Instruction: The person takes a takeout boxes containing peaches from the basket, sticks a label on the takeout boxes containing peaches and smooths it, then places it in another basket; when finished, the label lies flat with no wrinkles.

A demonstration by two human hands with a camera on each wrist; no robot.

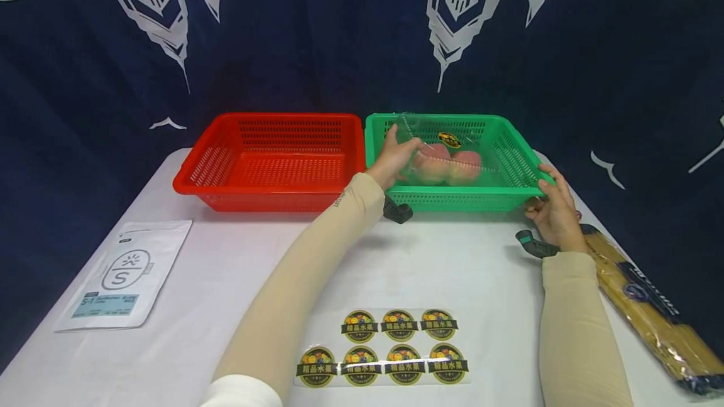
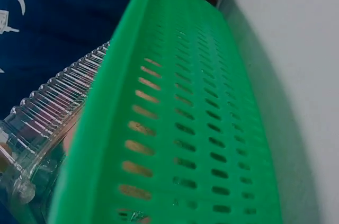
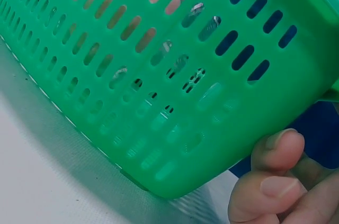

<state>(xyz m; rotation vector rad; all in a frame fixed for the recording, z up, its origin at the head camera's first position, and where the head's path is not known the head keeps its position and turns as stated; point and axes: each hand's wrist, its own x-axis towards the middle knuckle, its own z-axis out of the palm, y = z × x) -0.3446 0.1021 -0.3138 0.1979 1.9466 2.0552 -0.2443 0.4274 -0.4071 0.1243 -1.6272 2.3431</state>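
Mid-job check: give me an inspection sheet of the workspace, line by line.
Surface: white table, evenly lit.
Job's things: clear clamshell box with peach-coloured fruit, inside the green basket; a sticker shows on its lid.
Clutter: empty red basket beside the green one; white pouch front left; sticker sheet near front edge; long spaghetti pack at right.
Grips: left hand reaches into the green basket and holds the clamshell box; right hand holds the basket's right near corner.
Cables: nothing seen.
Surroundings: dark blue patterned curtain behind the table.
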